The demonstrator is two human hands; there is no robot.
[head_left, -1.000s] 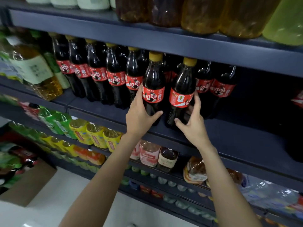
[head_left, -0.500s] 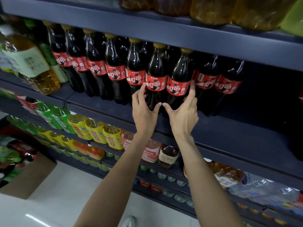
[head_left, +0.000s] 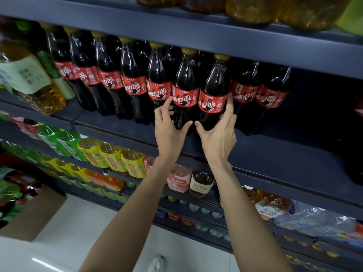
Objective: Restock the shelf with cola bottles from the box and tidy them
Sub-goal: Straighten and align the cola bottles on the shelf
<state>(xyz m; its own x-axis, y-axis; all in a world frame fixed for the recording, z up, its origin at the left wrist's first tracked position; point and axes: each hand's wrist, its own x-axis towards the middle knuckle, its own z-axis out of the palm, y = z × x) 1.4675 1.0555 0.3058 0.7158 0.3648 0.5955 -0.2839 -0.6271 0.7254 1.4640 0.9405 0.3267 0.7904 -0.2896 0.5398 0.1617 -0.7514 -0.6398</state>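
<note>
A row of dark cola bottles with red labels and yellow caps stands on the dark blue shelf. My left hand grips the lower body of one cola bottle, fingers round its left side and thumb across the front. Beside it, my right hand grips the neighbouring cola bottle, with the index finger stretched up along the label's right edge. Both bottles stand upright in line with the row, labels facing out. The cardboard box sits on the floor at lower left with bottles in it.
Two more cola bottles stand right of my hands, then bare shelf. A large oil bottle stands at the far left. Yellow, green and pink drinks fill the shelves below. Big bottles sit on the shelf above.
The two bottles in my hands have gone back from the shelf's front into line with the row, labels now facing forward. My hands followed them inward and closer together.
</note>
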